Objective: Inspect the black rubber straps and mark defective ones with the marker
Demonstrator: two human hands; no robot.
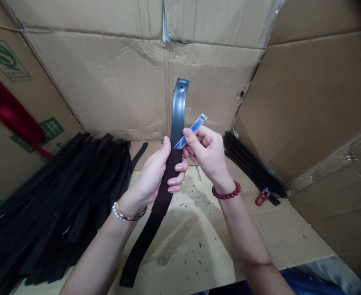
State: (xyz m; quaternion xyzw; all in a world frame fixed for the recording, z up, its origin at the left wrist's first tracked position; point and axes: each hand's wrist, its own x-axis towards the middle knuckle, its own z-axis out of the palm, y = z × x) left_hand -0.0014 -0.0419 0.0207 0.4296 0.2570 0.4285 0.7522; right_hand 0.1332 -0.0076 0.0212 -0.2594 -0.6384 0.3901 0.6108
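Observation:
My left hand (155,176) is wrapped round a dark strap (164,192), its thumb along the left edge. From the top of the strap's brown sleeve rises a curved, shiny dark strip (178,106) with a small hole near its tip. The strap's black tail hangs down toward the front of the table. My right hand (206,151) pinches a narrow blue strip in clear wrapping (195,126) between thumb and fingers. The lower end of this blue strip touches the top opening of the sleeve; whether it goes inside, I cannot tell.
A large heap of black straps (60,205) lies at the left. More black straps (250,164) lie at the right, near a small red clip-like piece (262,197). Cardboard walls (121,82) enclose the table (217,250), which bears scattered dark specks. Something red (11,108) hangs at upper left.

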